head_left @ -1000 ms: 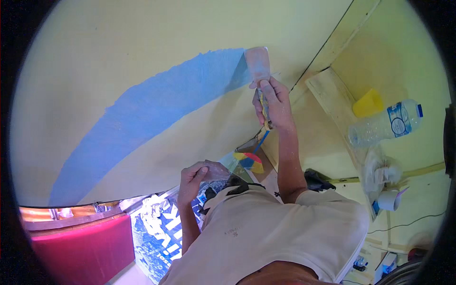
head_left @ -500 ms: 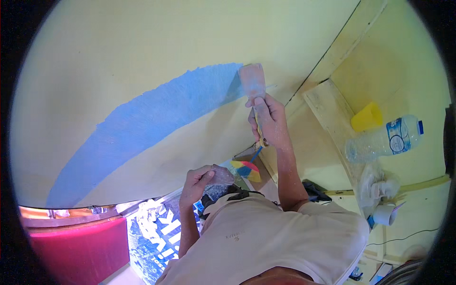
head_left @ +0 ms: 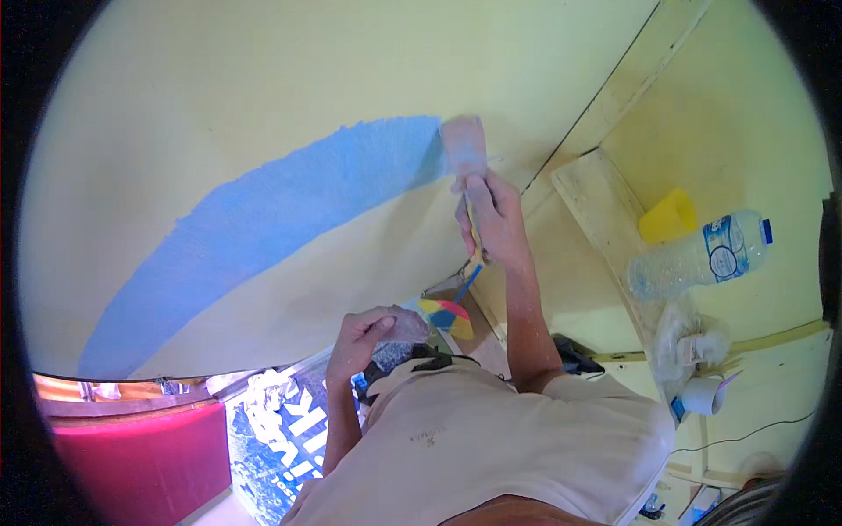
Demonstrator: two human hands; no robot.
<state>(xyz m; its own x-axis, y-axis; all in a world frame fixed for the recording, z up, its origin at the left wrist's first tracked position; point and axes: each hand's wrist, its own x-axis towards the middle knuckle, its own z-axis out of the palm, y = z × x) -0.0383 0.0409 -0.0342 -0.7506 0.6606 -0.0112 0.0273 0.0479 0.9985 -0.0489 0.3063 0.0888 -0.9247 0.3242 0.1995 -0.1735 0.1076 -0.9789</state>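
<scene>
My right hand (head_left: pixel 498 219) is closed round the yellow handle of a putty knife (head_left: pixel 465 145). Its broad, dusty pinkish-grey blade lies over the cream panel (head_left: pixel 263 79), at the right end of a curved blue band (head_left: pixel 289 210). Lower down, apart from the panel, my left hand (head_left: pixel 361 333) pinches a thin, flat greyish-pink piece (head_left: pixel 406 326) between thumb and fingers. What that piece is made of I cannot make out.
At the right, a clear plastic bottle (head_left: pixel 688 263) lies beside a yellow cup (head_left: pixel 668 216) along a wooden ledge (head_left: pixel 601 197). A white cup (head_left: pixel 703 395) sits lower. A red surface (head_left: pixel 140 465) fills the lower left. Near my waist is a multicoloured object (head_left: pixel 445 317).
The view has shifted a little, so most things sit slightly further left. The blade has edged slightly right relative to the band's end. My left hand keeps its pinch.
</scene>
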